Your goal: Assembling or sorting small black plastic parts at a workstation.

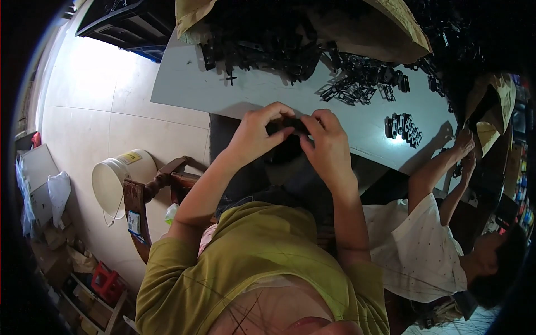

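Observation:
My left hand [258, 133] and my right hand [328, 142] meet just off the near edge of the white table [234, 92]. Both have thumb and fingers closed on a small black part [291, 124] between them. Its exact kind is hard to make out, as my fingers cover much of it and it sits against dark cloth. Beyond my hands lies a loose heap of black parts [352, 84], some with bright metal strips. To the right, several similar black parts [404, 129] stand in a neat curved row.
Large brown paper bags [385, 33] stand along the table's far side. At my right a co-worker in a white shirt [413, 245] handles another paper bag [492, 103]. On the left are a white bucket [125, 178], a wooden chair [134, 209] and a black crate [125, 28].

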Available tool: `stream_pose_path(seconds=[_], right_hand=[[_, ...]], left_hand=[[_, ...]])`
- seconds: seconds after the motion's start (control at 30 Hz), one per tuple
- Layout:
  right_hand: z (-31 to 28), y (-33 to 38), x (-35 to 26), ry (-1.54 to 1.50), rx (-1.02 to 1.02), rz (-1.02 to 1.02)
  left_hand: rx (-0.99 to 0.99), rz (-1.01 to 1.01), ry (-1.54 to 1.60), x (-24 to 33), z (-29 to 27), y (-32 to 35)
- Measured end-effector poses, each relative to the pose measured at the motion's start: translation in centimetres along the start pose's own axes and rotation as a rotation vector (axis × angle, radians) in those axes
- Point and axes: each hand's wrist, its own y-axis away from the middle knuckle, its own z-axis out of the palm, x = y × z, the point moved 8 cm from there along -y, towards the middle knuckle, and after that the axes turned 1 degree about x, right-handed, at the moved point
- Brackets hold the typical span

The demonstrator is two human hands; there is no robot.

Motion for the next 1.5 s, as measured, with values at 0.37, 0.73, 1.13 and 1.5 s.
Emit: stream_pose_path(seconds=[0.37, 0.73, 1.13, 1.5], right_hand=[[3.1, 5.0, 5.5, -0.709, -0.129, 0.486], [-0.4, 1.5, 2.7, -0.542, -0.312, 0.216], [2.1, 4.9, 2.6, -0.777, -0.255, 0.355], [-2.3, 1.6, 4.8, -0.410, 0.032, 0.228]], left_hand=[[-0.015, 0.086, 0.214, 1.5, 1.4, 0.8], [-0.032, 0.041, 0.186, 0.3, 0.8, 2.1], [-0.056, -0.005, 0.335, 0.5, 1.8, 3.0], [-0.129, 0.269, -0.309, 2.5, 1.2, 1.5]])
